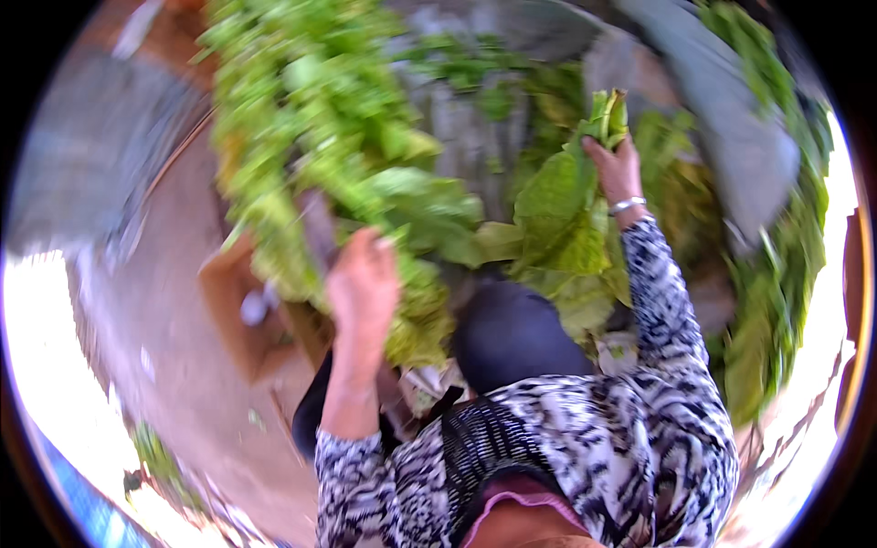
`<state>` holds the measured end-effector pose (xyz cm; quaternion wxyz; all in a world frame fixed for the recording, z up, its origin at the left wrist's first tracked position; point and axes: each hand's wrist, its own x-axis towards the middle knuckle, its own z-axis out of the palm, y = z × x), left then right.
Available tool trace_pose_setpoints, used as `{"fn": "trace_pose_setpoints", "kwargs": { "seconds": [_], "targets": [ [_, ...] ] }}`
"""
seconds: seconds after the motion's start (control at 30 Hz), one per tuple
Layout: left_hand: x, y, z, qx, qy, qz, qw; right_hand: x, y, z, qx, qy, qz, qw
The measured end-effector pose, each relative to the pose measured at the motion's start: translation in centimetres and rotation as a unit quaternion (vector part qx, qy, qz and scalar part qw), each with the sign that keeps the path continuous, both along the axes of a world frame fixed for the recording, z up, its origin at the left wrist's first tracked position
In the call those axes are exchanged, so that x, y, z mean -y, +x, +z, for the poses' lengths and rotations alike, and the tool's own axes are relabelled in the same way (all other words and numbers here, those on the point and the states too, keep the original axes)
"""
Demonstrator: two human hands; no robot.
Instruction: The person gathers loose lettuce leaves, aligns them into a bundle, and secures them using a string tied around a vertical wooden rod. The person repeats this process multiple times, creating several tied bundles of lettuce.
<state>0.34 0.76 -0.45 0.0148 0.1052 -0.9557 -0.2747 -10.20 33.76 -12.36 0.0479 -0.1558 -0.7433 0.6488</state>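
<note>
My right hand [616, 164] grips a bunch of broad green tobacco leaves [558, 198] by the stems, cut ends pointing up, blades hanging toward my knee. A silver bangle circles that wrist. Blurred by motion, my left hand [362, 277] is over a wooden pole [317, 222] beside a long, dense row of leaves [308, 123]. Its fingers look bunched, but whether they hold anything cannot be made out. One large leaf [425, 205] spreads out between the row and the bunch.
More leaves [774, 329] lie along the right, next to a grey sheet [726, 116]. An open cardboard box [233, 308] stands on the earthen floor [185, 226] at left, with a whitish object inside. My dark-clad knee [517, 335] is between my arms.
</note>
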Motion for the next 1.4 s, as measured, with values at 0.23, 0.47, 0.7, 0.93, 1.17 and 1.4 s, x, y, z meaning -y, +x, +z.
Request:
{"fn": "trace_pose_setpoints", "kwargs": {
  "seconds": [0.23, 0.47, 0.7, 0.93, 1.17, 1.4],
  "targets": [
    [-0.2, 0.4, 7.7, -0.065, -0.088, -0.220, 0.969, 25.2, -3.0, 13.2, -0.490, 0.342, 0.421, 0.683],
    [11.4, -7.4, 1.8, 0.062, 0.183, 0.138, 0.971, 23.0, -1.1, 8.9, -0.216, 0.227, 0.543, 0.779],
    [12.4, -0.9, -6.4, 0.065, 0.290, 0.238, 0.925, 25.5, 1.9, 2.6, -0.005, 0.010, 0.337, 0.941],
    [11.1, -2.0, -8.2, -0.107, 0.298, 0.222, 0.922, 29.4, 4.4, -2.8, 0.125, -0.148, 0.361, 0.912],
    [20.5, -4.2, -14.9, -0.031, -0.270, 0.111, 0.956, 31.5, 1.6, -6.1, 0.066, -0.292, 0.425, 0.854],
    [15.7, 4.1, -1.6, 0.056, 0.496, 0.221, 0.838, 13.7, 0.7, 0.8, 0.053, 0.049, 0.265, 0.962]
  ]
}}
